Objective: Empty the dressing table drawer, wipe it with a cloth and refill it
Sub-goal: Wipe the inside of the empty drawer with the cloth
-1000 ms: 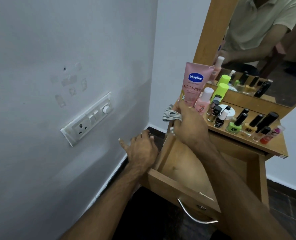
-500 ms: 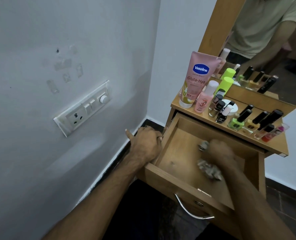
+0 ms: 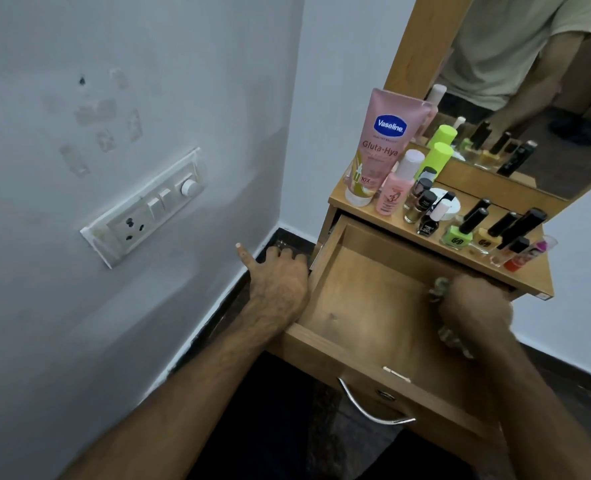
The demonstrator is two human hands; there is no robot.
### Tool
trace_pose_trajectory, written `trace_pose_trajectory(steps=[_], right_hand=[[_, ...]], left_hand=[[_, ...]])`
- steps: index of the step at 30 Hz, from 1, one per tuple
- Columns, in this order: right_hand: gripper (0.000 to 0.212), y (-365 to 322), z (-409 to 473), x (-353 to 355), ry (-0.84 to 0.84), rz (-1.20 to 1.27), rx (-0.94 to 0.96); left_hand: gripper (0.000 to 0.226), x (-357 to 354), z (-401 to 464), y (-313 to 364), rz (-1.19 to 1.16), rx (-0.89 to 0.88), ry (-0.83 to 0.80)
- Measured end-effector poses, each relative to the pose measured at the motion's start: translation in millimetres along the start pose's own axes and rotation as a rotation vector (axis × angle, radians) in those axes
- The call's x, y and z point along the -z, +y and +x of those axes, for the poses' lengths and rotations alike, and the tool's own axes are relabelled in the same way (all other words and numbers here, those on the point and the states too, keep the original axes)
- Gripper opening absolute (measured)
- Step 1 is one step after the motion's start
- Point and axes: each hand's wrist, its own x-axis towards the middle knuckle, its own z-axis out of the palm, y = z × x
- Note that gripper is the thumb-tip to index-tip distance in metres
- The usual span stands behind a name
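Observation:
The wooden drawer of the dressing table stands pulled out, its bottom bare. My right hand is inside it at the right side, gripping a crumpled grey-white cloth that shows above and below the fist. My left hand rests against the drawer's left outer wall, fingers curled over its edge and thumb pointing toward the wall. On the tabletop above stand a pink Vaseline tube, a pink bottle, a green-capped bottle and several nail polish bottles.
A grey wall with a switch and socket plate runs close on the left. A mirror in a wooden frame rises behind the tabletop. The drawer's metal handle sticks out toward me. Dark floor lies below.
My right hand left the tabletop with the cloth, went down into the drawer and has slid toward its right side. My left hand stayed at the drawer's left wall.

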Motion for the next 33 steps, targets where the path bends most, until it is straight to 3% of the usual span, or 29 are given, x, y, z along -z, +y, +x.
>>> trace_pose_trajectory(steps=[3, 9, 12, 14, 16, 18, 26, 29, 33], right_hand=[[0.021, -28, 0, -19, -0.035, -0.005, 0.050], [0.016, -84, -5, -9, -0.134, 0.276, 0.235], [0.005, -55, -12, 5, -0.006, 0.183, 0.182], [0.011, -21, -13, 14, 0.050, 0.077, 0.081], [0.022, 7, -10, 18, 0.036, -0.057, 0.007], [0.021, 17, -8, 10, -0.025, -0.144, -0.011], [0.017, -69, 6, -14, -0.033, -0.052, 0.137], [0.030, -111, 8, -17, 0.005, 0.058, 0.241], [0.040, -145, 1, -23, -0.026, 0.409, 0.269]], left_hand=[[0.036, 1, 0, 2, -0.008, 0.010, -0.007], [0.037, 4, 1, -5, -0.060, 0.060, -0.048], [0.038, 5, 0, -5, -0.068, 0.077, -0.044], [0.039, 4, 0, -4, -0.065, 0.078, -0.039], [0.039, 4, -1, -2, -0.068, 0.083, -0.036], [0.039, 4, -2, -1, -0.062, 0.076, -0.032], [0.045, -1, -2, 2, -0.042, 0.130, 0.041], [0.051, -4, -1, 1, -0.059, 0.153, 0.059], [0.057, -4, -2, 1, -0.094, 0.155, 0.047]])
